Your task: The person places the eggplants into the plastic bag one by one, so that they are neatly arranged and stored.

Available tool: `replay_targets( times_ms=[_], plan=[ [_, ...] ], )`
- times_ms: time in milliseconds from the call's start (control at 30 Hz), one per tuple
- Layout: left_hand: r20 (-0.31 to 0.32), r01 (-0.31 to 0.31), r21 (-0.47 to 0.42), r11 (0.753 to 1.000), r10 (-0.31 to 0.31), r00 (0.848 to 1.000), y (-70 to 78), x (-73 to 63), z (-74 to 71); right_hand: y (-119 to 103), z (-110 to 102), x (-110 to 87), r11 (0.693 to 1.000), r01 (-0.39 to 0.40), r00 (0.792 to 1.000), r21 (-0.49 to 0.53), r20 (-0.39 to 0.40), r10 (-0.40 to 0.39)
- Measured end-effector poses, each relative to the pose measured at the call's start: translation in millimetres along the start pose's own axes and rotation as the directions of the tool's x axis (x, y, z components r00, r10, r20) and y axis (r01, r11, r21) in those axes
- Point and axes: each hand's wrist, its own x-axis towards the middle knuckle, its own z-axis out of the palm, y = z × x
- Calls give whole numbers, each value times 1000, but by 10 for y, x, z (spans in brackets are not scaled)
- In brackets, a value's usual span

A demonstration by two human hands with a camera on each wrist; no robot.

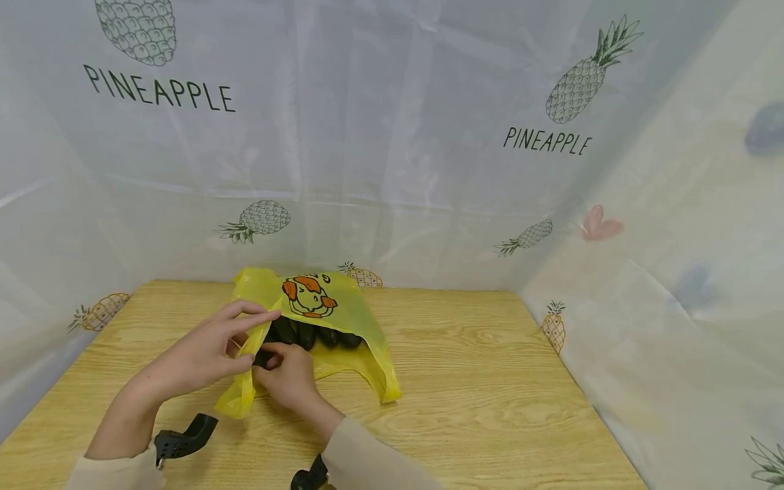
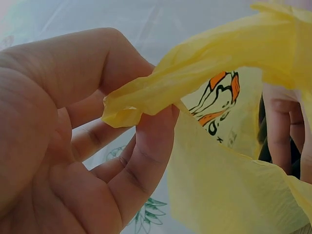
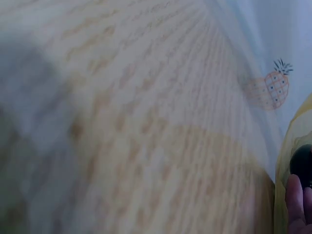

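Note:
A yellow plastic bag (image 1: 361,309) with a cartoon print lies on the table, its mouth toward me. Several glossy, dark oblong items (image 1: 306,335) sit side by side inside it. My left hand (image 1: 205,350) pinches the left edge of the bag's mouth; the left wrist view shows the folded plastic (image 2: 146,95) between thumb and fingers. Reaching into the mouth, my right hand (image 1: 294,378) has thumb and fingers around a dark oblong item (image 1: 263,356) at the left end. Its far part is hidden in the bag. In the right wrist view, fingertips (image 3: 294,195) lie against a dark rounded end (image 3: 301,163).
The wood-grain table (image 1: 478,381) extends to the right of the bag. A pale curtain (image 1: 392,136) printed with pineapples hangs behind it and along the sides. Black camera mounts (image 1: 186,439) stick out from both wrists over the near part of the table.

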Motion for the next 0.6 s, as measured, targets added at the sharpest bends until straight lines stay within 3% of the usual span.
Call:
replay_targets(
  times_ms=[167,600],
  plan=[
    [5,-11,0,1000,11,1000,-7,-1,0,-1,32,21,998,39,999,-50,-12,-40],
    [21,1,-9,1000,0,1000,0,11,19,27,90,89,988,28,996,-150,-79,-40]
  ],
)
